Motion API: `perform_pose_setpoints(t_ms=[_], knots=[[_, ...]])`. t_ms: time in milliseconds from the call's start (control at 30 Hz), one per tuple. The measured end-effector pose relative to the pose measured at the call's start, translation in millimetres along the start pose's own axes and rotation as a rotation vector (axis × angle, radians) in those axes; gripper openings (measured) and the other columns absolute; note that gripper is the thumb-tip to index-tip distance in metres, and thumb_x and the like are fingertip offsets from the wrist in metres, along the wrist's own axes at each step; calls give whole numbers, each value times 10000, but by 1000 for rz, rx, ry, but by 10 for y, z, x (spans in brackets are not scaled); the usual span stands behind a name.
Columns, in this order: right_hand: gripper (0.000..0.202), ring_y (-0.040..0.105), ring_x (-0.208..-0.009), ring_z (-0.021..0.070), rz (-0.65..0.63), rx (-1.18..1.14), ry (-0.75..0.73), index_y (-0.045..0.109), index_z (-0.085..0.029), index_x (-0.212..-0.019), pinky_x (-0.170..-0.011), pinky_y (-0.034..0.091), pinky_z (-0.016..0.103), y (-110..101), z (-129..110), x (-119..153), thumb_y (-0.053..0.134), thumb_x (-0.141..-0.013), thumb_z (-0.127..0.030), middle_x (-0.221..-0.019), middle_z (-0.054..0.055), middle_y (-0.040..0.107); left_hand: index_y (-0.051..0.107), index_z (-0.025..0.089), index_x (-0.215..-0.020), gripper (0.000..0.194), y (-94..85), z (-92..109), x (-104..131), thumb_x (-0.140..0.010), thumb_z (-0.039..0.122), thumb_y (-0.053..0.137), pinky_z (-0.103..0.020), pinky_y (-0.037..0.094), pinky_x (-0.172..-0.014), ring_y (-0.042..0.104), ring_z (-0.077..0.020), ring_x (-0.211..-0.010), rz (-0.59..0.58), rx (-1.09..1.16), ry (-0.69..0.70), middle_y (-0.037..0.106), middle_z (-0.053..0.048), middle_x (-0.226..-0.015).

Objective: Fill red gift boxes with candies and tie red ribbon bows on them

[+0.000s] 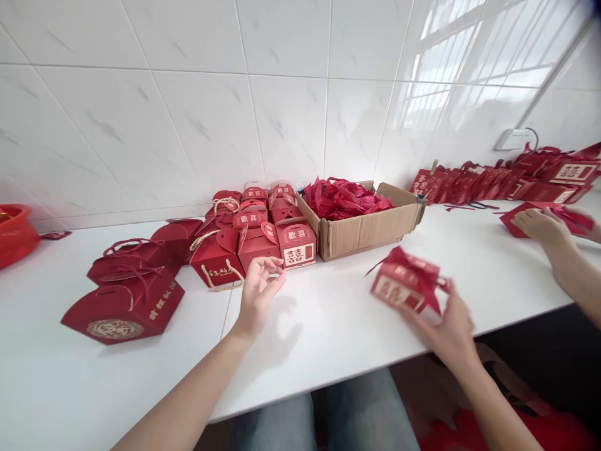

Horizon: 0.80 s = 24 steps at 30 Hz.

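My right hand [451,326] grips a red gift box [399,285] with a ribbon bow on top. That box is tilted, a little blurred, and held over the front part of the white table [328,326]. My left hand [261,291] hovers with its fingers curled but apart, and nothing shows in them. Just behind it stand several small red gift boxes [297,244], some with twine handles. An open cardboard box [366,232] full of loose red ribbons [345,199] sits behind and between my hands.
Larger red boxes with cord handles [126,304] stand at the left, near a red basin [16,235]. At the right, another person's hands [539,222] work on a red box [514,232]. More red boxes [573,172] are piled by the tiled wall [286,125].
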State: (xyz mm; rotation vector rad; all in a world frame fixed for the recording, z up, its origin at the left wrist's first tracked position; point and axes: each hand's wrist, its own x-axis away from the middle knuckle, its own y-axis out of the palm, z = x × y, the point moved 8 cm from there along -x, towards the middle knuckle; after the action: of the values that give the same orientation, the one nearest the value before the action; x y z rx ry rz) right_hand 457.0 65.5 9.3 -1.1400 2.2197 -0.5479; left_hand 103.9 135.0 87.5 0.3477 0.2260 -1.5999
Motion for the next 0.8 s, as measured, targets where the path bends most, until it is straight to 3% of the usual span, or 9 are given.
perform_pose_setpoints(t_ms=[33,100,200,267,433,500,600,700,800], knots=[[1100,215,-1328,496,178,182,60,102,-24,-1464,-1005,199,682,-157,111,-30,620,-672,-585,-1440,326,233,421,217,-843,165,17,1,-3,-784,208,575,-278,379,-759,516,-146,-910,-8,-27,9,506,-18,-1047],[942,199,-1347,467,270,404,70,231,20,-1424,-1027,173,659,-224,190,-57,513,-748,-572,-1442,329,245,411,220,-842,176,53,-13,-6,-777,208,575,-284,387,-767,523,-156,-935,-23,-108,27,506,-24,-1082],[623,358,-1306,360,79,508,-12,511,-100,-1274,-1048,243,572,-42,234,-69,360,-840,-521,-1379,212,440,413,221,-848,176,68,-57,-2,-766,206,568,-298,406,-761,537,-185,-980,0,-280,62,518,-39,-1102],[561,387,-1295,331,12,556,-19,582,-166,-1192,-1037,279,550,3,287,-49,322,-850,-527,-1367,156,479,421,222,-863,176,51,-59,3,-753,191,555,-322,421,-784,534,-213,-1043,39,-401,96,533,-52,-1121],[578,376,-1282,413,46,603,-71,606,-156,-1149,-936,355,624,-17,297,-93,354,-819,-558,-1369,205,437,447,216,-838,166,-30,184,-31,-715,115,491,-398,410,-918,491,-239,-1145,81,-733,249,542,-73,-1169],[556,296,-1324,446,115,559,-209,599,-141,-1155,-920,356,651,-8,46,-142,391,-820,-533,-1419,231,355,480,211,-857,184,-42,324,-70,-711,99,484,-421,377,-960,463,-253,-1169,73,-946,339,541,-80,-1189],[449,265,-1357,405,179,428,-518,571,-139,-1191,-982,343,605,45,-681,-210,413,-874,-415,-1455,219,306,526,201,-1019,278,18,380,-175,-748,142,508,-457,332,-975,425,-287,-1196,12,-1252,427,545,-97,-1240],[396,431,-1255,369,64,298,-807,574,-173,-1207,-957,401,558,193,-1585,-351,491,-861,-347,-1364,187,452,499,167,-1189,390,106,255,-363,-812,266,520,-492,310,-963,416,-312,-1212,-18,-1382,385,532,-132,-1305],[295,565,-1102,313,-133,191,-924,664,-201,-1070,-921,452,502,357,-2339,-597,532,-828,-308,-1192,125,614,490,155,-1240,447,219,118,-583,-846,365,518,-535,263,-994,396,-317,-1249,-18,-1366,305,534,-141,-1324]])
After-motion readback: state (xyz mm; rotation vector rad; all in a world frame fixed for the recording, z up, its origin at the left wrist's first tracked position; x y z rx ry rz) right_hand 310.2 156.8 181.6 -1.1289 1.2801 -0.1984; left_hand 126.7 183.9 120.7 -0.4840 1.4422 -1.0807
